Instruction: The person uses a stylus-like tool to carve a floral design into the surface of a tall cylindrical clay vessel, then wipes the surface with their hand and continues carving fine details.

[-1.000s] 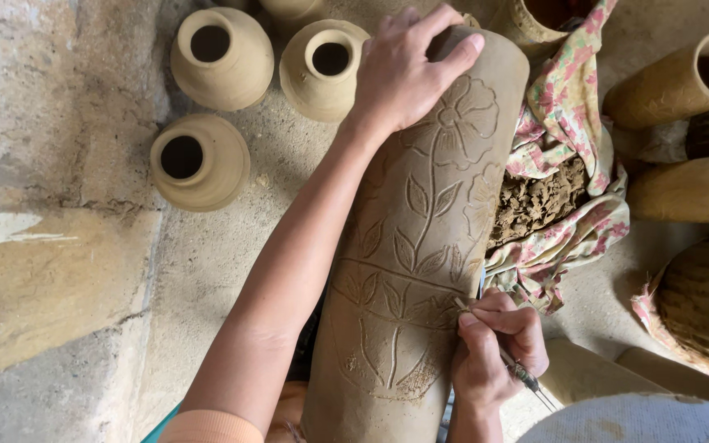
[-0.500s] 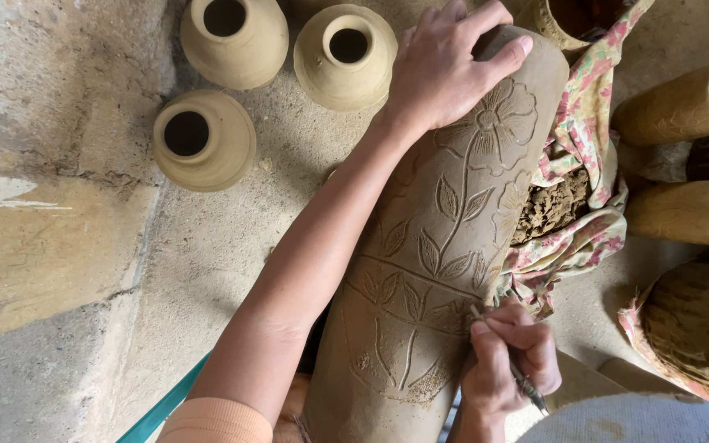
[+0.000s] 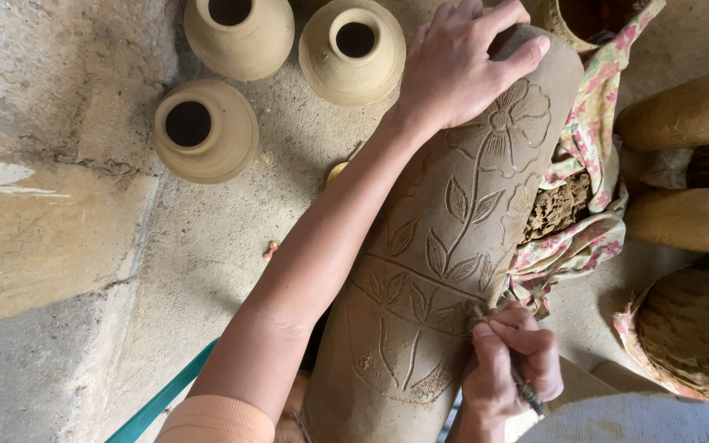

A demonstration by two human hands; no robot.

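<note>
Shifted lower in the head view since half a second ago: the three small round pots, with the tall clay vase (image 3: 453,246) now showing more of its carved flower near the top. Left hand (image 3: 461,70) spread flat over the vase's upper end, grip released, fingers only pressing the clay. Right hand (image 3: 514,361) at the vase's lower right flank, grip clenched on a thin carving tool (image 3: 525,385), tip against the leaf pattern. Vase lying tilted across the lap, above the concrete floor (image 3: 84,246). Floral cloth (image 3: 592,139) with a lump of clay just beside it on the right. Small pots (image 3: 203,131) well apart on the left.
</note>
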